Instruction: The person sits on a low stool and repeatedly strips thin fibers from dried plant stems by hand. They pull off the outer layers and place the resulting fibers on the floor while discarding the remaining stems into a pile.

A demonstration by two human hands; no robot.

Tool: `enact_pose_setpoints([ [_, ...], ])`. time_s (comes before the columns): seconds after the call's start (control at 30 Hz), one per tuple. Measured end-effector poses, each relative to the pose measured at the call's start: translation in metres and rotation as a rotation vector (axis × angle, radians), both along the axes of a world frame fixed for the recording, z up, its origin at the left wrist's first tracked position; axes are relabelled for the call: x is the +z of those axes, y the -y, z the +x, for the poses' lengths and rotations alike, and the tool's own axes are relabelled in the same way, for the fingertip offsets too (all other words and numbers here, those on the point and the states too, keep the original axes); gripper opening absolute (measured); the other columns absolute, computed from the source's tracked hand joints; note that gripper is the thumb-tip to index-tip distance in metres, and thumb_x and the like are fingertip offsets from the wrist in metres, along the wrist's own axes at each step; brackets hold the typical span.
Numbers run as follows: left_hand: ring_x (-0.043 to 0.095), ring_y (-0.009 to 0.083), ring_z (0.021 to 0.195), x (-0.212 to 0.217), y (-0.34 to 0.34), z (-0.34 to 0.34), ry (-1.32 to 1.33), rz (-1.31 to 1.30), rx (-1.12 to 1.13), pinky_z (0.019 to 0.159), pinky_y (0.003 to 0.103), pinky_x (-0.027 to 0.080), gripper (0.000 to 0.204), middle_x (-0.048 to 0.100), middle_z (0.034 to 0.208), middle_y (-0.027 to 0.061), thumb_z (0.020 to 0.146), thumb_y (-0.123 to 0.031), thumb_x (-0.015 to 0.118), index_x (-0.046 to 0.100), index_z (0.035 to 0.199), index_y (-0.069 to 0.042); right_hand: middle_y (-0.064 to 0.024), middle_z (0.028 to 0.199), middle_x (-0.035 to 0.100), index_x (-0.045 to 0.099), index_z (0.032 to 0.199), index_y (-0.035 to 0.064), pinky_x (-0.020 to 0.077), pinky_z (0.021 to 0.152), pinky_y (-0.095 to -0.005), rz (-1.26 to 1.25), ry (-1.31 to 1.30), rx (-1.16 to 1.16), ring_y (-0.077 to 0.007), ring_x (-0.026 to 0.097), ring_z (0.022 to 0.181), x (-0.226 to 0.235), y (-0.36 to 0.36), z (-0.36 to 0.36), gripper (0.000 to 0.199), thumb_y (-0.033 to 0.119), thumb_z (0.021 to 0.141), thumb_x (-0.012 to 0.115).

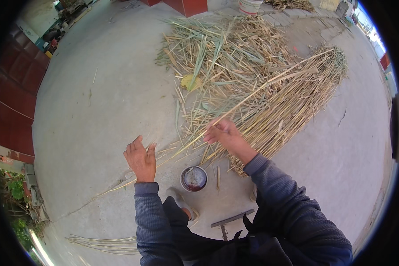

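Note:
One long, pale yellow reed stalk [248, 97] with dry leaves crosses diagonally from the upper right to the lower left. My right hand [224, 134] is closed around it near its middle, thumb and fingers pinched together. Its lower left stretch runs beneath my left hand [140, 158], which is raised with the thumb apart from slightly bent fingers; I see nothing gripped in it. Beyond my right hand lies a thick bundle of reed stalks [292, 108], lined up side by side. A loose heap of cut leaves and stalk pieces [235, 57] spreads beside the bundle.
A round metal bowl [193, 178] stands on the concrete floor [106, 102] near my foot. Several thin stalks [104, 244] lie at the lower left. A yellow leaf [191, 82] rests by the heap. At the back are a white bucket [250, 6] and a red box [186, 6].

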State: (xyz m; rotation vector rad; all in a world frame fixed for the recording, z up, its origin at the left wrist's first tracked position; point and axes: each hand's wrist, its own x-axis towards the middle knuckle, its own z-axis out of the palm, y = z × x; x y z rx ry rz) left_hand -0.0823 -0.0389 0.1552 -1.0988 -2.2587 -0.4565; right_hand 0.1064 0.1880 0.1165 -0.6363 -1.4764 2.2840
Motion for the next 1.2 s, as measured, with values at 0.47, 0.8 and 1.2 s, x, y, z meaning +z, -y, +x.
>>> enact_pose_setpoints([
  [0.47,0.064,0.0271,0.078,0.014,-0.015,0.033,0.568,-0.128,-0.354,0.075,0.038,0.041,0.015,0.071,0.079,0.0045,0.078,-0.02,0.077,0.07,0.088,-0.012,-0.0083,0.09,0.071,0.064,0.107,0.0022,0.0587,0.065,-0.0265,0.003,0.05,-0.062,-0.0158,0.072,0.079,0.006,-0.004,-0.002,0.018,0.018,0.099,0.067],
  [0.8,0.064,0.0224,0.069,-0.001,-0.019,0.032,0.748,-0.114,-0.375,0.075,0.038,0.04,0.013,0.069,0.071,0.0039,0.083,-0.024,0.075,0.07,0.085,-0.012,-0.0067,0.093,0.073,0.065,0.115,0.0028,0.0585,0.072,-0.0262,0.077,-0.05,0.104,-0.0135,0.071,0.084,0.017,-0.011,0.009,0.02,0.014,0.099,0.067],
  [1.2,0.069,0.0205,0.072,-0.009,-0.038,0.052,1.017,0.179,-0.363,0.071,0.032,0.052,0.012,0.073,0.081,0.0096,0.086,-0.014,0.077,0.074,0.091,-0.003,-0.0057,0.088,0.071,0.064,0.102,0.0025,0.0585,0.07,-0.0264,0.177,-0.048,0.091,-0.0125,0.071,0.078,0.025,0.001,0.003,0.015,0.017,0.099,0.067],
])
